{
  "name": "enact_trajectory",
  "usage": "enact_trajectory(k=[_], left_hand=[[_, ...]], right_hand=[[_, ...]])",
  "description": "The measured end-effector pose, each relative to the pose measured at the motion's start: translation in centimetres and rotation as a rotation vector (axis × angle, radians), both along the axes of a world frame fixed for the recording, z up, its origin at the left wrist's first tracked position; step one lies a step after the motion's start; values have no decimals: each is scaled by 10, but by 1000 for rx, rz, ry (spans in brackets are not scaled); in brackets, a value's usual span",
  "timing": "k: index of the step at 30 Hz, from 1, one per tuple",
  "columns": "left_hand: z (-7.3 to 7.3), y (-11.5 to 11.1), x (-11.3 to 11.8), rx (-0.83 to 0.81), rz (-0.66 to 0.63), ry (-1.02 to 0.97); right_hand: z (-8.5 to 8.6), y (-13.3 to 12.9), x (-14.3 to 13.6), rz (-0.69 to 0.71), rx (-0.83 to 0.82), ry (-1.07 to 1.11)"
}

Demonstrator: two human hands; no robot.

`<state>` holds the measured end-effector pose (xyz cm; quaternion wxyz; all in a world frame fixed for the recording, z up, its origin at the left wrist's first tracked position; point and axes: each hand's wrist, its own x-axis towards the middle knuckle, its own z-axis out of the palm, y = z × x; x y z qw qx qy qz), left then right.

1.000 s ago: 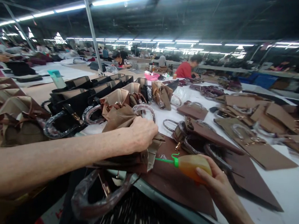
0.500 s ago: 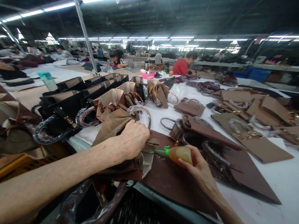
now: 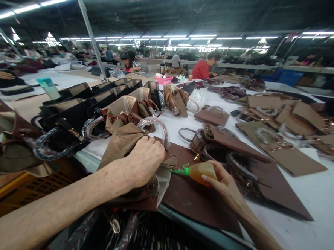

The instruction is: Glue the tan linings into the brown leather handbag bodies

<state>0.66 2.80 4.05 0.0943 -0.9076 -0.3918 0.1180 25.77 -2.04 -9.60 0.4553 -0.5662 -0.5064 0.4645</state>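
Note:
My right hand point(image 3: 219, 176) is closed around a squeeze bottle point(image 3: 201, 173) of amber liquid with a thin green nozzle. The nozzle tip points left, at the edge of a bag's tan and pale lining beneath my left hand. My left hand point(image 3: 147, 156) is closed on the brown handbag point(image 3: 121, 143), pressing its folded tan material; the fingertips are hidden behind the knuckles. A plastic-wrapped handle point(image 3: 157, 123) arches up behind that hand. Under the bottle lies a flat dark brown bag panel point(image 3: 188, 199).
Rows of black handbags point(image 3: 69, 108) stand at the left back. Flat brown bag pieces with wrapped handles point(image 3: 281, 144) cover the right side of the white table point(image 3: 327, 198). A yellow crate point(image 3: 31, 184) sits low left. Beyond, a person in red point(image 3: 201, 68) leans over the table.
The view has shifted slightly. My left hand keeps its hold on the bag, and the bottle's nozzle still points at the lining's edge with little movement.

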Motion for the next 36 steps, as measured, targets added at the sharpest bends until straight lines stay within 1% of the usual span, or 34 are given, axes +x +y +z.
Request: enact_trajectory(k=[5,8,12,15,18,20,22,26,28,36], left_hand=[[-9,1,-5,40,-24,-48],[-13,0,-7,46,-29,-64],[-13,-1,-9,46,-48,-77],[-10,-2,-8,32,-30,-75],[-8,-4,-7,4,-10,-69],[-10,-6,-8,-5,-13,-65],[-15,-8,-11,2,-30,-63],[-27,-11,-18,34,-62,-99],[-31,-14,-20,44,-69,-117],[-28,-21,-18,37,-62,-82]], right_hand=[[5,-9,1,49,-24,23],[5,-11,0,65,-29,35],[1,-5,-3,40,-15,27],[-2,0,-6,-3,12,7],[-4,1,-8,-15,17,0],[-5,-1,-7,-12,4,1],[-4,-3,-5,-4,-18,2],[0,-8,-2,38,-63,11],[3,-10,-3,46,-78,10],[16,-13,-8,82,-94,-32]])
